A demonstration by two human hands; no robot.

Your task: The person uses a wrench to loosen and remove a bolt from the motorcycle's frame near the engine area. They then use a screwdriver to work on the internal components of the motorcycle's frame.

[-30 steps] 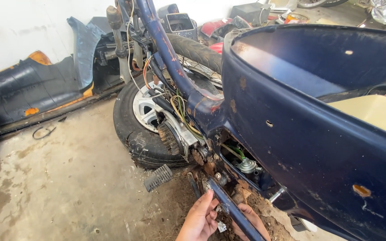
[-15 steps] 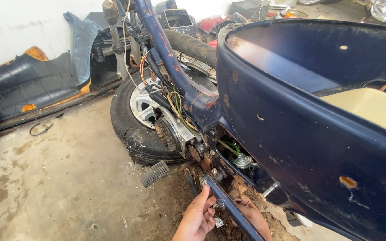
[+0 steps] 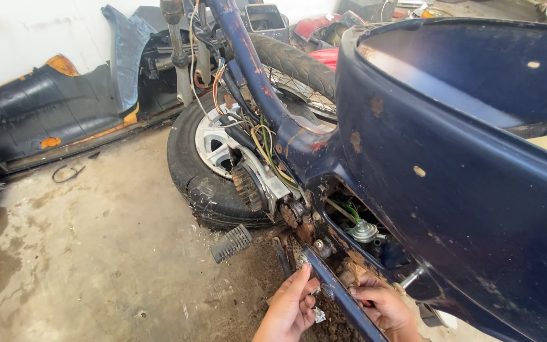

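Note:
A dark blue scooter body (image 3: 463, 164) with rust spots fills the right side, its frame tube (image 3: 254, 69) rising to the top. Low in the middle, a blue bar (image 3: 340, 297) runs down from the rusty engine area (image 3: 305, 225). My left hand (image 3: 291, 308) rests with fingers spread against the left of that bar, touching a small metal piece. My right hand (image 3: 384, 304) is curled on the bar's right side, fingers pinched at a rusty fitting. What the right fingers grip is hidden.
A tyre with a silver wheel (image 3: 213, 164) lies on the concrete floor behind a ribbed foot peg (image 3: 231, 243). Loose wires (image 3: 264, 142) hang by the frame. Dark body panels (image 3: 52, 114) lean against the white wall at left. Another spoked wheel (image 3: 292, 69) stands behind.
The view has dropped closer to the underside. Both hands have come up further into view along the blue bar, the left fingers spreading against it.

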